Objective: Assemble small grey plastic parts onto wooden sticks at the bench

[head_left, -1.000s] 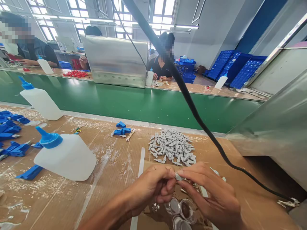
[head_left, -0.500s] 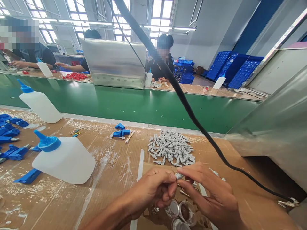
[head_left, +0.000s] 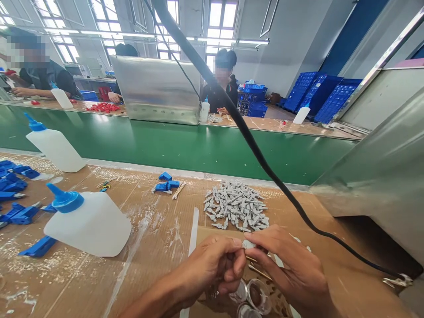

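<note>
At the workbench (head_left: pixel 159 247), the left hand (head_left: pixel 212 269) and right hand (head_left: pixel 285 269) both curl narrow, pinching a small grey plastic piece (head_left: pixel 248 244) between their fingertips. Thin sticks (head_left: pixel 260 271) lie just below the right hand, beside small clear jars (head_left: pixel 255 296) — a heap of matching grey pieces (head_left: pixel 236 206) sits just beyond, and a white squeeze bottle (head_left: pixel 88 225) stands well left.

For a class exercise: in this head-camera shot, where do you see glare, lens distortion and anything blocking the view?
Head view: the windows blow out white; the steel panel and green conveyor belt show pale glare; the wide lens bows the ceiling lines; a black cable cuts across the frame, blocking part of the view.
</note>
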A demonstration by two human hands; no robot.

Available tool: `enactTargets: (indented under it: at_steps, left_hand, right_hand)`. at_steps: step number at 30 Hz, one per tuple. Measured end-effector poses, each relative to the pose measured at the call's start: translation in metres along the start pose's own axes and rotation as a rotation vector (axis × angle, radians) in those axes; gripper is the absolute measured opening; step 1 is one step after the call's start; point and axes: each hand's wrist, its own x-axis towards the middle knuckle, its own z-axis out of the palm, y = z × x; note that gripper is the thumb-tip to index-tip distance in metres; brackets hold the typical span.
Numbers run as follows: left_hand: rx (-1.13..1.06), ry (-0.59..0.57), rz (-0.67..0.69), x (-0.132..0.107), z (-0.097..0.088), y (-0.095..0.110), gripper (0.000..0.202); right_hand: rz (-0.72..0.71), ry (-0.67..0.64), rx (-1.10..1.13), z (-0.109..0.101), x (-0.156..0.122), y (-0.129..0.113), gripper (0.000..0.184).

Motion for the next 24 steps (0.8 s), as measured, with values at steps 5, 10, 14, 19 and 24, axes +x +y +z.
enactTargets:
  at_steps: [5, 10, 14, 19, 24]
  left_hand:
    - [-0.005, -0.004, -0.017, -0.001, 0.000, 0.000, 0.042]
    - [-0.057, 0.003, -0.013, -0.001, -0.001, 0.000, 0.041]
    - [-0.056, 0.044, -0.012, 0.001, -0.002, -0.001, 0.043]
    - [-0.041, 0.086, 0.000, 0.000, 0.000, 0.000, 0.044]
    - [0.005, 0.134, -0.021, 0.000, 0.002, 0.002, 0.039]
  right_hand:
    - [-0.032, -0.007, 0.037, 0.000, 0.001, 0.001, 0.029]
    - [-0.070, -0.023, 0.016, 0.002, 0.001, 0.003, 0.032]
    - [-0.062, -0.019, 0.000, 0.004, -0.001, 0.004, 0.033]
    - [-0.076, -0.017, -0.027, 0.005, -0.004, 0.006, 0.034]
    - [-0.057, -0.025, -0.058, 0.005, -0.009, 0.008, 0.031]
